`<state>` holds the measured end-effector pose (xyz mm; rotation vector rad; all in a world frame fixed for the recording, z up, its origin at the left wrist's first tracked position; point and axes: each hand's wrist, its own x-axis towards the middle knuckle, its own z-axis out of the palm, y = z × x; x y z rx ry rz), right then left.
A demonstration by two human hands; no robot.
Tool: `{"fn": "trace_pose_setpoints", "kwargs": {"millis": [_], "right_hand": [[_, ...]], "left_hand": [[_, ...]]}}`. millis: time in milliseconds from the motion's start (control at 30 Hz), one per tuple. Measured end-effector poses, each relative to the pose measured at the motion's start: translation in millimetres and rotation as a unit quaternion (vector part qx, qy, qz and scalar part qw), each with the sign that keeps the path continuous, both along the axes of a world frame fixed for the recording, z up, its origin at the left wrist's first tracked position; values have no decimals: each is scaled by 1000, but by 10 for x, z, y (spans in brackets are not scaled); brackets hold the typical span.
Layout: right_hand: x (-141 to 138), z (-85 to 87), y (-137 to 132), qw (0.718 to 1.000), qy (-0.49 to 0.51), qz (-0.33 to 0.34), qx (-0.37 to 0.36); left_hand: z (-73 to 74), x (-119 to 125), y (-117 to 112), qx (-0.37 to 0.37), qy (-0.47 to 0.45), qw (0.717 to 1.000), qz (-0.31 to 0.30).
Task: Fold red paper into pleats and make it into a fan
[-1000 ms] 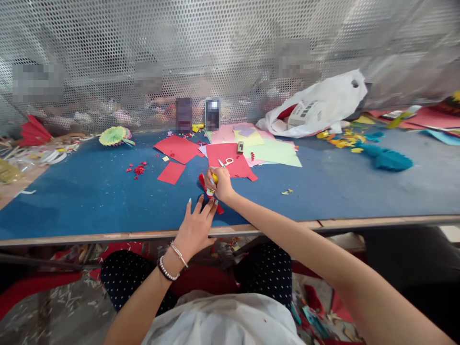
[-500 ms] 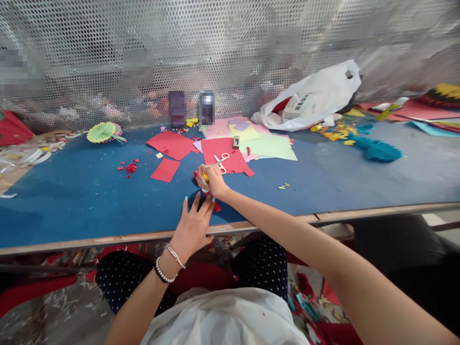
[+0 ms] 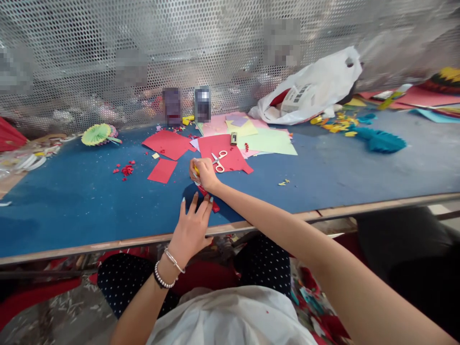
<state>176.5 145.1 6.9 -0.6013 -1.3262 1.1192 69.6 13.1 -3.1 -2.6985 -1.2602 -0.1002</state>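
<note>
The right forearm reaches from the lower right toward the left, and the right hand (image 3: 204, 174) is closed around a yellow tube (image 3: 196, 170), whose exact direction the fingers hide. The left hand (image 3: 189, 228) lies palm down, its fingers spread and its fingertips on the red strip (image 3: 215, 207). This strip lies on the blue surface (image 3: 154, 206), its long axis slanting from far left to near right.
</note>
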Motion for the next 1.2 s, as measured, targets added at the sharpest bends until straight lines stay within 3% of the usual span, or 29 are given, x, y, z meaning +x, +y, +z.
{"fn": "trace_pose_setpoints", "kwargs": {"millis": [333, 600, 733, 833, 933, 1200], "right_hand": [[-93, 10, 204, 1000, -1, -27, 12], [-214, -49, 408, 997, 23, -67, -29], [-167, 73, 458, 991, 116, -55, -42], [-3, 287, 505, 968, 211, -92, -95], [194, 439, 577, 947, 292, -90, -103], [287, 360, 697, 931, 330, -43, -153]], "left_hand": [[46, 13, -12, -17, 9, 1000, 7], [48, 17, -26, -23, 11, 1000, 10], [44, 13, -25, -18, 16, 1000, 11], [26, 5, -28, -11, 20, 1000, 9], [10, -4, -32, -3, 17, 1000, 9], [5, -7, -42, 4, 6, 1000, 15]]}}
